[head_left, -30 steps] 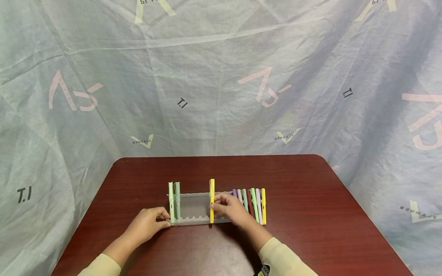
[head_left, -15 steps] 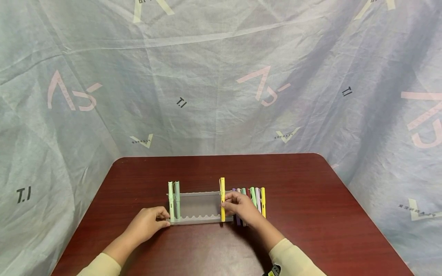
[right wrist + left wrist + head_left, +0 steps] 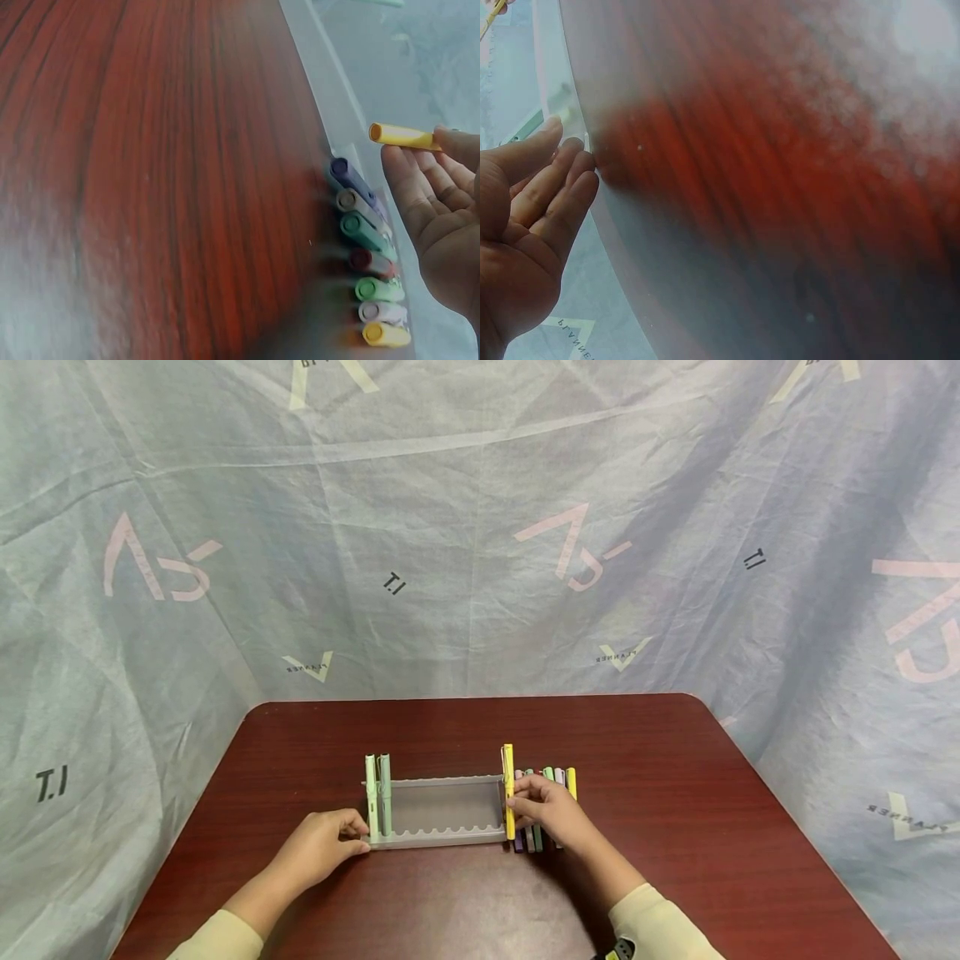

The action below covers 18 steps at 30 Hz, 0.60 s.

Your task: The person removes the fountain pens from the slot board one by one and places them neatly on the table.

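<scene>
In the head view, a clear pen tray (image 3: 446,808) with notched long edges lies on the table. My left hand (image 3: 326,842) holds its near left corner between thumb and fingers. A pale green pen (image 3: 372,802) and a grey-green pen (image 3: 386,802) lie side by side across its left end. My right hand (image 3: 553,810) pinches a yellow pen (image 3: 508,772) at the tray's right end, lined up with the notches. In the right wrist view, that pen's round end sticks out past the thumb, over the tray edge.
To the right of the tray lies a row of several capped pens, from a purple pen (image 3: 352,176) through a dark red pen (image 3: 369,261) to another yellow pen (image 3: 385,334). My right hand partly covers them in the head view. A grey printed cloth (image 3: 465,568) hangs behind the dark red table (image 3: 450,910).
My right hand has carried the yellow pen rightward along the tray, from right of its middle to its right end. My left hand and the two green pens have stayed in place.
</scene>
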Motion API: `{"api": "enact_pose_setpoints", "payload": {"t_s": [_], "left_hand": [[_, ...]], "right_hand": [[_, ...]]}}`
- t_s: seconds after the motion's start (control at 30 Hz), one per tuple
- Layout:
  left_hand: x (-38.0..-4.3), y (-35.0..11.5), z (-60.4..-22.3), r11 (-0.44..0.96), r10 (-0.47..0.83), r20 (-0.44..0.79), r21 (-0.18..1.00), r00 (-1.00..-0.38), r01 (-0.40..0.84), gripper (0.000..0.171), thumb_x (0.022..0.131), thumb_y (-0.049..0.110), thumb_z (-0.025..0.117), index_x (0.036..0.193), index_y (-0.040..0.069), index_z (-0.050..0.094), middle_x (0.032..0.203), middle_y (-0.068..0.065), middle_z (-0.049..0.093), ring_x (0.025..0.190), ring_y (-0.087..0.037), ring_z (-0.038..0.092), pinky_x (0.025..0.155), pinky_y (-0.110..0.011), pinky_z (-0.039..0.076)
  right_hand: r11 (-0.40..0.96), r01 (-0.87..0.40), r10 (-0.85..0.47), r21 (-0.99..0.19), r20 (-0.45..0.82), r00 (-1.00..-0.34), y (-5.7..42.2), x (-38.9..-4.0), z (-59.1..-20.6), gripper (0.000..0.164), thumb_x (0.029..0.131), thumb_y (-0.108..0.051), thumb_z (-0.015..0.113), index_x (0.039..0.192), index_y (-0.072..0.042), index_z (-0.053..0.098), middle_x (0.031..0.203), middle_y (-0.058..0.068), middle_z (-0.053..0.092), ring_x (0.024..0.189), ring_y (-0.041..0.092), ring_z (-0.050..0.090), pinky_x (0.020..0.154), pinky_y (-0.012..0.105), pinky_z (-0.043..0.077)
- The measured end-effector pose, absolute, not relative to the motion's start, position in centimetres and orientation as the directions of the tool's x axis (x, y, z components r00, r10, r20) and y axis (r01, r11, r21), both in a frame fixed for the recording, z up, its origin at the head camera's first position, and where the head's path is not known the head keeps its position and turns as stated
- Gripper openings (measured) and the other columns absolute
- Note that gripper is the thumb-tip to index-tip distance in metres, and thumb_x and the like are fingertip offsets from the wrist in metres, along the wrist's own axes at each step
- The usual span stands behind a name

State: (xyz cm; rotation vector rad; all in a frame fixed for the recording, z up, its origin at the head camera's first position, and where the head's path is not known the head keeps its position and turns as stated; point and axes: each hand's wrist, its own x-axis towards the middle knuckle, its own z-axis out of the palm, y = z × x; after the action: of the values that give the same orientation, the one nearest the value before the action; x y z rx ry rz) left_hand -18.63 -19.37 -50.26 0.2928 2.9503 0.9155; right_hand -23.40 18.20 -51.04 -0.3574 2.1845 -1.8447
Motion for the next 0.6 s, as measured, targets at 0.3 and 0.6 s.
{"api": "enact_pose_setpoints", "payload": {"t_s": [0.3,0.6], "left_hand": [[-18.6,-19.3,-50.2,0.809,0.197,0.015,0.563,-0.98,0.171,0.015,0.081,0.02,0.081,0.086,0.025,0.068,0.083,0.015,0.069,0.082,-0.006,0.065,0.075,-0.03,0.052],[-18.6,-19.3,-50.2,0.811,0.188,0.007,0.564,-0.982,0.159,0.015,0.08,0.02,0.081,0.085,0.026,0.067,0.082,0.016,0.068,0.081,-0.004,0.064,0.076,-0.031,0.052]], "right_hand": [[0.215,-0.044,-0.282,-0.976,-0.019,-0.959,21.3,-23.6,-50.4,0.032,0.093,-0.017,0.068,0.112,0.007,0.058,0.103,0.024,0.064,0.086,0.023,0.068,0.077,0.044,0.059],[0.242,0.003,-0.18,-0.97,-0.048,-0.983,25.1,-23.9,-50.7,0.028,0.093,-0.014,0.068,0.109,0.006,0.057,0.105,0.023,0.062,0.084,0.022,0.065,0.075,0.041,0.059]]}}
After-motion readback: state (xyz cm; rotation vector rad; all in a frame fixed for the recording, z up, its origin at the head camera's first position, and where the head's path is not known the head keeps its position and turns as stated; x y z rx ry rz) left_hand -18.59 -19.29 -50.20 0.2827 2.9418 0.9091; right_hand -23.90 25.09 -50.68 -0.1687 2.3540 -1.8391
